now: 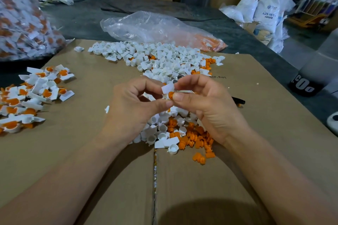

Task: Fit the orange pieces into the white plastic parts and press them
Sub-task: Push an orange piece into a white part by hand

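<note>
While cardboard worktop (pixel 91 151) carries loose pile of white parts (pixel 164 56), left hand (pixel 135 107) pinches one white part (pixel 167 88) above it; right hand (pixel 204 104) pinches orange piece (pixel 171 95) against its lower end. Best: seat squarely, then press firmly.

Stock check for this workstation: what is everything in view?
cardboard sheet: one, brown, under everything
white plastic parts: many, white, heaped at centre
orange pieces: many, orange, loose by the right wrist
assembled parts: many, white and orange, piled at left
clear bag: one, transparent, behind the heap
full bag: one, clear, assembled parts inside, far left
held white part: one, white, between both hands
held orange piece: one, orange, against it
left hand: one, grips held white part
right hand: one, pinches held orange piece
</note>
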